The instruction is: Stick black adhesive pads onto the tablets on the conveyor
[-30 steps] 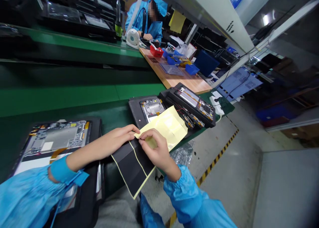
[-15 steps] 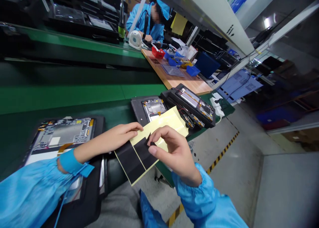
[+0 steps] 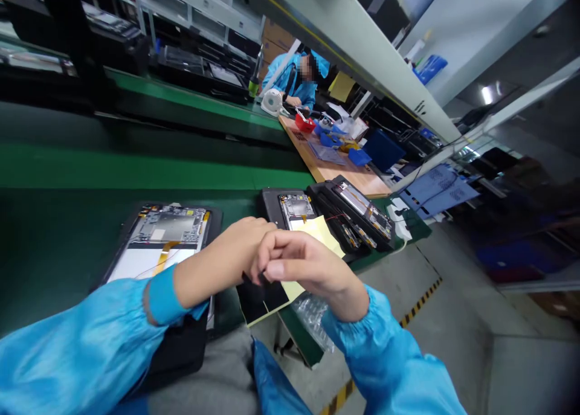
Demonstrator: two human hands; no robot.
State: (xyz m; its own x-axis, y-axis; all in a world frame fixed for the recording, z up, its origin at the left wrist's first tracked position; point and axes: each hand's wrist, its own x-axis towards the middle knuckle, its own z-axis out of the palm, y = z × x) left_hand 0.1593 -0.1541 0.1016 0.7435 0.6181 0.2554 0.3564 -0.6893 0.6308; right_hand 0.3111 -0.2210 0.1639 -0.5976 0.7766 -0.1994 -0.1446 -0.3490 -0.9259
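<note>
Right hand (image 3: 308,264) — fingers (image 3: 290,252) pinched on a black strip (image 3: 256,277) — across the left hand (image 3: 226,261), its fingers hidden.

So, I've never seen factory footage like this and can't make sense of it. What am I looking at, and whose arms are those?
There is no machine here. These are a person's own two hands, filmed by one camera worn on their head, looking forward and down, so the blue sleeves enter from the bottom. The left hand meets the right hand, whose fingertips seem to pinch the edge of a black sheet on yellow backing. On the green workbench lie two electronic devices, probably tablets, with their insides showing: one at left, one beyond the hands. Farther off, a co-worker in blue sits at the bench.
</note>
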